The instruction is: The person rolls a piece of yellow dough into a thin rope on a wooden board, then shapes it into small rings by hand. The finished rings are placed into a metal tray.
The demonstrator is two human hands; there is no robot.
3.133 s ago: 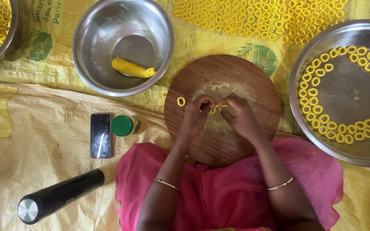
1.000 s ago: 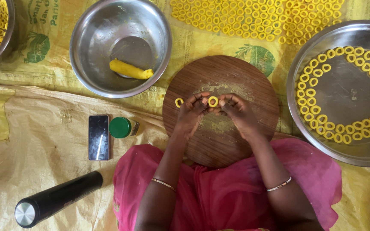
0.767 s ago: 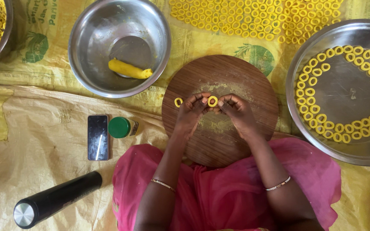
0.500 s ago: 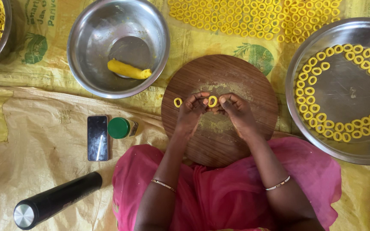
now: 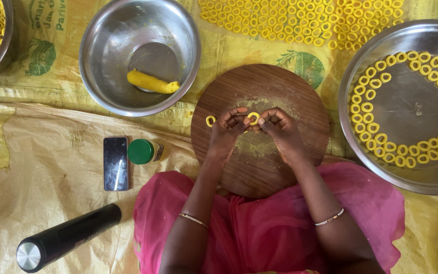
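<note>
Two loose dough rings (image 5: 211, 121) on one wooden board (image 5: 280, 86), one steel bowl (image 5: 107, 35), one phone (image 5: 115, 163), one black bottle (image 5: 67, 237).

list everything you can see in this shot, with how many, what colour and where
dough ring: one, yellow, pinched between both hands' fingertips over the board
second dough ring: one, yellow, lying on the board's left edge
round board: one, brown wood, centre
steel bowl: one, silver, upper left, holding a yellow dough roll
steel tray: one, silver, right, many yellow rings around its rim
rings on the sheet: many, yellow, top
phone: one, black, left of board
green-capped jar: one, beside phone
black cylinder: one, lower left
left hand: on the ring
right hand: on the ring
</note>
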